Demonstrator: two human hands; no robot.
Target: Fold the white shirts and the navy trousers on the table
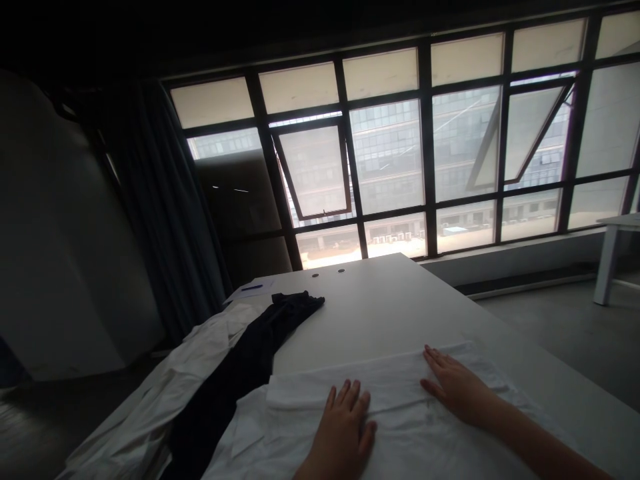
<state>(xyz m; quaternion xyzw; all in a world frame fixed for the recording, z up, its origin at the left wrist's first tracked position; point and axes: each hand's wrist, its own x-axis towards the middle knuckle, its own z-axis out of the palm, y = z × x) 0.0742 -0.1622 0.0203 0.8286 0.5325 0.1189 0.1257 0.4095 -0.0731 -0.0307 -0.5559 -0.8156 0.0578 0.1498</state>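
Observation:
My left hand (pixel 345 423) lies flat on a folded white cloth garment (pixel 400 400), fingers spread, near the fold's left side. My right hand (pixel 453 387) rests flat on the same garment further right, its fingers pointing left and away from me. Neither hand grips the fabric. To the left of the white garment lies a long dark navy garment (pixel 240 367), stretched away from me across the table. Under and beside it spreads a crumpled off-white cloth (pixel 150 413) that hangs over the table's left side.
The white table (pixel 370 313) runs toward a wall of large windows (pixel 385 153). A blue pen on a sheet of paper (pixel 251 288) lies at its far left corner. Dark curtains (pixel 170 213) hang at the left, and a small white table (pixel 613 253) stands at the far right.

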